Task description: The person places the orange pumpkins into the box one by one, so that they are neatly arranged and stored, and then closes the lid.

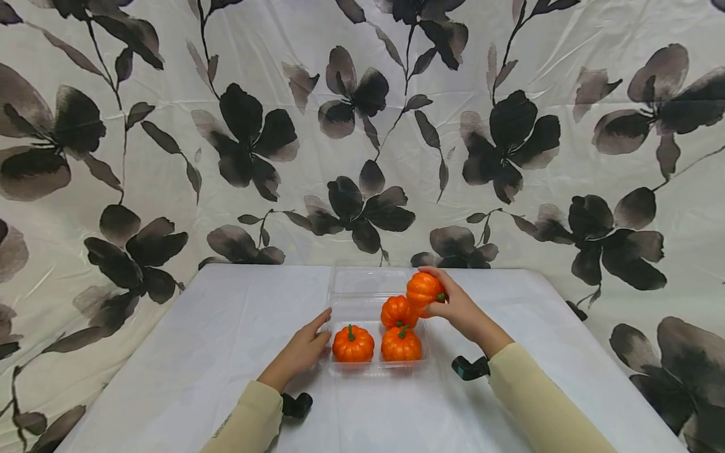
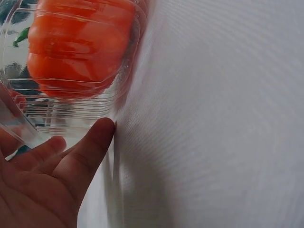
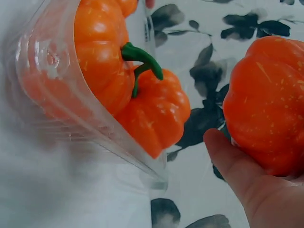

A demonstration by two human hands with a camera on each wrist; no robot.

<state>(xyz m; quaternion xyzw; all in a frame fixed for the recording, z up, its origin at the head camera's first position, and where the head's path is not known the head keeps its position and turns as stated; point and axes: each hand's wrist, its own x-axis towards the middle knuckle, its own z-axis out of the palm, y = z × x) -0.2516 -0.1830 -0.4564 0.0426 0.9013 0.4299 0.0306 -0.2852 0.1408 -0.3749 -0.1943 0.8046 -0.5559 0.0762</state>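
A clear plastic clamshell container (image 1: pixel 368 371) stands on the table with its lid folded back. Inside are three small orange pumpkins with green stems: one at front left (image 1: pixel 353 347), one at front right (image 1: pixel 401 348) and one right behind it (image 1: pixel 395 309). My right hand (image 1: pixel 461 308) holds another orange pumpkin (image 3: pixel 270 104) above the container's back right part, thumb below and fingers over the top. At the container's left side is my left hand (image 1: pixel 306 346), its fingers extended and the fingertips (image 2: pixel 102 126) right at the ribbed clear wall.
A white cloth covers the table (image 1: pixel 215 352). Behind it hangs a white curtain (image 1: pixel 362 138) with dark flower prints. The lid (image 1: pixel 365 282) lies open toward the table's back edge. Each wrist carries a small black camera, one near the left sleeve (image 1: pixel 249 415).
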